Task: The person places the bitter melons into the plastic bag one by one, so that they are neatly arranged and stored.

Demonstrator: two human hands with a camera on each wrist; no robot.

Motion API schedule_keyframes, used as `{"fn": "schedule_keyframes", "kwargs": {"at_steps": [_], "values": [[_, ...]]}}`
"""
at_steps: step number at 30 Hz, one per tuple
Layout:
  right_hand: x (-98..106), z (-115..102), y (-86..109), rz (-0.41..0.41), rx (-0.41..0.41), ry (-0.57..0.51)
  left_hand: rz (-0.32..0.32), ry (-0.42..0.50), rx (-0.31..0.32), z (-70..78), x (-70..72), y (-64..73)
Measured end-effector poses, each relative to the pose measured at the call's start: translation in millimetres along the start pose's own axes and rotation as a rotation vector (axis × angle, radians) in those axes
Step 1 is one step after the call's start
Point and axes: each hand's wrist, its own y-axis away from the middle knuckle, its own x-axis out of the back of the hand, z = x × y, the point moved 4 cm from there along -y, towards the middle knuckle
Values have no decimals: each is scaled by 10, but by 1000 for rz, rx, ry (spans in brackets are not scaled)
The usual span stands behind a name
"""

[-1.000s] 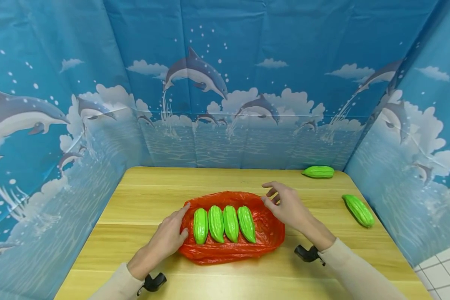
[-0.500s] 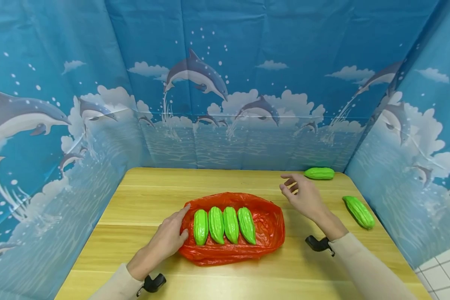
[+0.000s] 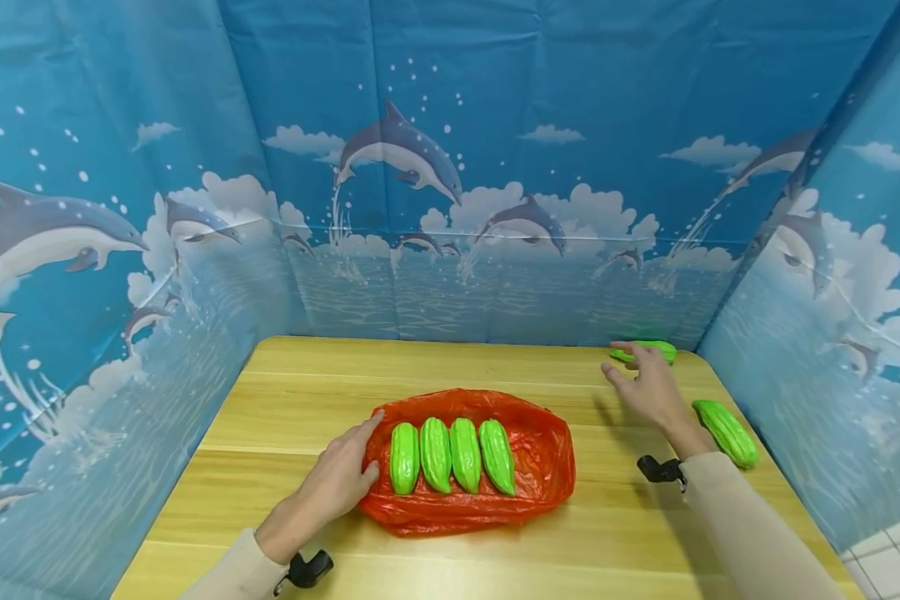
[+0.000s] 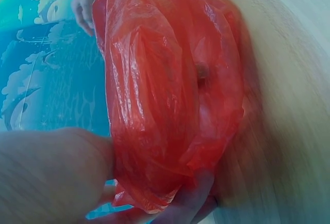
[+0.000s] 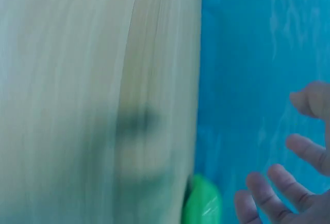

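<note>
Bright green, ridged bitter melons (image 3: 435, 455) lie side by side in a red plastic bag (image 3: 543, 467), spread open like a tray on the table. At the bag's left end, my left hand (image 3: 337, 473) grips the edge; in the left wrist view its fingers (image 4: 188, 203) curl at the red film. My right hand (image 3: 652, 396) reaches over the back right of the table, fingers apart and holding nothing. Its fingertips overlap another bitter melon (image 3: 663, 350) at the back edge. In the right wrist view that melon (image 5: 203, 203) shows at the bottom, beside the spread fingers (image 5: 268, 195).
One more bitter melon (image 3: 726, 433) lies slantwise near the right edge of the wooden table (image 3: 285, 392). A blue curtain (image 3: 495, 292) printed with dolphins rises behind and along both sides. White floor tiles (image 3: 896, 550) show at the lower right.
My right hand has moved from the bag's right end across to the back right, up to the bitter melon there. My left hand has stayed at the bag.
</note>
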Motion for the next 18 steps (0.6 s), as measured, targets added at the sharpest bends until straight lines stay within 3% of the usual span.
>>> {"fn": "schedule_keyframes", "kwargs": {"at_steps": [7, 13, 18], "values": [[36, 463, -178, -46, -138, -43, 4, -2, -5, -16, -1, 0], [68, 738, -260, -27, -170, 7, 8, 5, -9, -10, 1, 8], [74, 865, -323, -62, -207, 54, 15, -1, -10, -8, 14, 4]]}}
